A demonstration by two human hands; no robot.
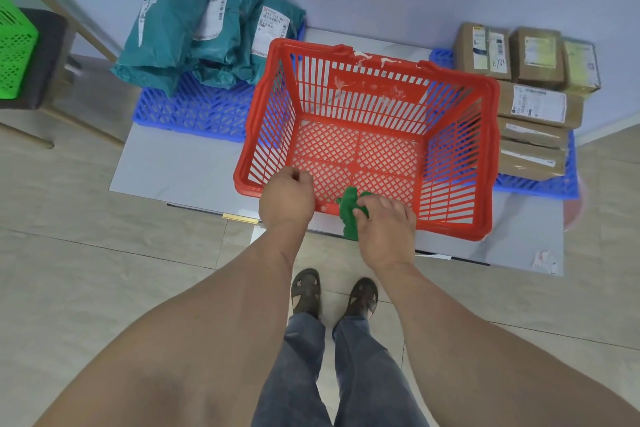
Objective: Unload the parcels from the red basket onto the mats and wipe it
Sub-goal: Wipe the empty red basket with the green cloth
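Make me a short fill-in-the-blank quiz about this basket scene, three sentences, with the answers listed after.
1. The right hand presses a ____ cloth on the near rim of the red basket.
2. The red basket holds ____ parcels.
3. The teal bags lie on a ____ mat, left of the basket; the left hand grips its rim.

Answers: green; no; blue
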